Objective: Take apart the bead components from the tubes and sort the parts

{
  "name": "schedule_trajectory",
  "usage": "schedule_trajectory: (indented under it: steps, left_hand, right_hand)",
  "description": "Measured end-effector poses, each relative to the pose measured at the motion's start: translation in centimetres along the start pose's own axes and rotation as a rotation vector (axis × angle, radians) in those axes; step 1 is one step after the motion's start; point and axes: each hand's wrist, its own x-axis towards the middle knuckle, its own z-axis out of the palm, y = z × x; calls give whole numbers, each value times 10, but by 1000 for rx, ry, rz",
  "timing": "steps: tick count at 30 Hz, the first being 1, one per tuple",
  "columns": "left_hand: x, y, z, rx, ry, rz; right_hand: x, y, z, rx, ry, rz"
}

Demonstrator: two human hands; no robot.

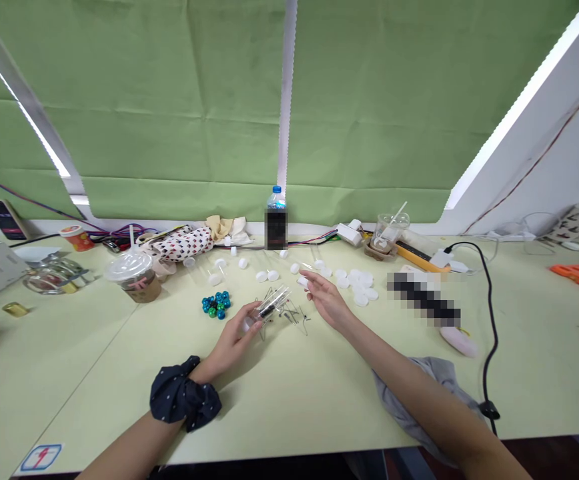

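Note:
My left hand (238,333) is closed around a clear plastic tube (280,297), tilted up to the right. Something small and dark shows at the tube's lower part, inside or behind it. Between the fingertips of my right hand (327,300) is a small white cap (302,283), apart from the tube's open-looking end. Thin bent metal pieces (297,319) lie in a loose heap under and beside the tube. To the left sits a cluster of shiny blue and green balls (216,304). Several white round caps (362,280) are spread behind and right of my right hand.
A lidded drink cup (137,273) and a patterned cloth bag (184,245) stand at the back left. At the back middle is a water bottle (276,227); another plastic cup (387,233) is right of it. A black cable (490,320) runs down the right side.

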Motion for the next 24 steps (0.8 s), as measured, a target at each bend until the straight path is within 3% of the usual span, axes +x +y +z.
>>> schedule_trajectory:
  steps: [14,24]
  left_hand:
    - [1,5,1,-45,-18,3]
    - [1,4,0,-60,-32,-11]
  right_hand:
    - [-16,-18,9,-303,-212,-168]
    - [-15,-16,7,-335,-309,-198]
